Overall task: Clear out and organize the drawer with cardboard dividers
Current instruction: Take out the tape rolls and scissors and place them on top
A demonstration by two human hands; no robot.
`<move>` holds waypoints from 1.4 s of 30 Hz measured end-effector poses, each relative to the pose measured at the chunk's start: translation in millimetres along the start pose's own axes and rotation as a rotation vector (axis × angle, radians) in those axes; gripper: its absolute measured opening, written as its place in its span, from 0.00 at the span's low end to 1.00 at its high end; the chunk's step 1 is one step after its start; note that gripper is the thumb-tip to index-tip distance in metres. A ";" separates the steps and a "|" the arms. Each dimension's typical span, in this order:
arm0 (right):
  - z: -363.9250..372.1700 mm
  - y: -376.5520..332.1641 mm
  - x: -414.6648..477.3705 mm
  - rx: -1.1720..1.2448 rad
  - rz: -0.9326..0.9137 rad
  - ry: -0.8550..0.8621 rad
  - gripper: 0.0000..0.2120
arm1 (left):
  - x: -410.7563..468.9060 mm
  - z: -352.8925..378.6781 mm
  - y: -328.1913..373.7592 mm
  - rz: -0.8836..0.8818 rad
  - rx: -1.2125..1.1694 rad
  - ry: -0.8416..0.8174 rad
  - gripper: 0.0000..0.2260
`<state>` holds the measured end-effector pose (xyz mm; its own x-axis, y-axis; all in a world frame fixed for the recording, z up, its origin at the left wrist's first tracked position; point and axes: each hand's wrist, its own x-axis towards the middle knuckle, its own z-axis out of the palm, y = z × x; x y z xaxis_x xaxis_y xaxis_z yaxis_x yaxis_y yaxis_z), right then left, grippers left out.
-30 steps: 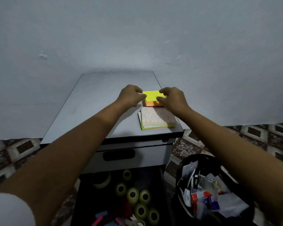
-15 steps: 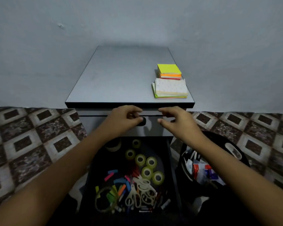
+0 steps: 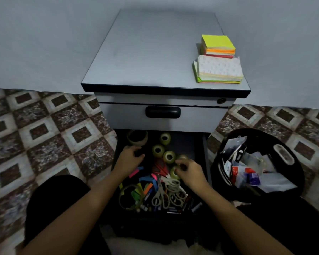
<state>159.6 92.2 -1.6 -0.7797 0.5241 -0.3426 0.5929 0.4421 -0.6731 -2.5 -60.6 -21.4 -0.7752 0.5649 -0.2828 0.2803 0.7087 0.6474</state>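
On your left the tiled floor (image 3: 50, 137) lies bare right up to the cabinet. The open drawer (image 3: 189, 144) is pulled out toward you beneath a closed drawer with a black handle (image 3: 163, 112), which overhangs its rear edge. The only bare patch of the drawer's bottom is at the rear right. The middle and front are crowded.

Your left hand (image 3: 129, 161) is inside the drawer by its left wall, just in front of the big brown tape roll (image 3: 137, 138) in the rear left corner. Its fingers (image 3: 136, 149) are curled close to that roll, and you cannot tell whether they grasp anything, as the spot is dark.

Three small green tape rolls (image 3: 158, 150) sit between your hands. Red scissors (image 3: 161, 169) and pale scissors (image 3: 162, 192) lie among coloured paper tabs nearer you.

Your right hand (image 3: 189, 172) is over the right side of the drawer. Its curled fingers (image 3: 180, 165) touch two more small rolls, one (image 3: 181, 157) just behind them and one (image 3: 173, 173) under the thumb. Blur hides whether they grasp either roll.

Up on the table (image 3: 151, 57), two stacks of paper notes (image 3: 218, 59) sit at the front right corner. A black bin (image 3: 261, 138) of scraps stands on the floor just beside the drawer's right wall, so there is little room on that side.
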 end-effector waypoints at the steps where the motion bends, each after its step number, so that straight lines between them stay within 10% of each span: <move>1: 6.6 4.0 2.9 0.014 0.024 -0.013 0.15 | 7.0 5.0 -4.5 0.007 0.004 -0.005 0.17; 15: 48.2 23.9 26.6 0.161 0.106 0.028 0.13 | 81.4 24.9 -26.4 -0.024 0.523 -0.166 0.25; 30: 65.3 4.4 61.6 0.038 -0.041 0.003 0.15 | 23.5 49.0 -51.0 0.163 0.418 -0.177 0.17; 42: 98.3 -21.9 119.8 -0.491 -0.299 -0.218 0.53 | 15.0 13.8 -41.7 -0.005 -0.035 0.039 0.18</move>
<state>33.4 73.8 -92.4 -0.9191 0.1871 -0.3467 0.3248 0.8579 -0.3982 -18.1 -75.8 -62.4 -0.7983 0.5440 -0.2586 0.2571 0.6960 0.6704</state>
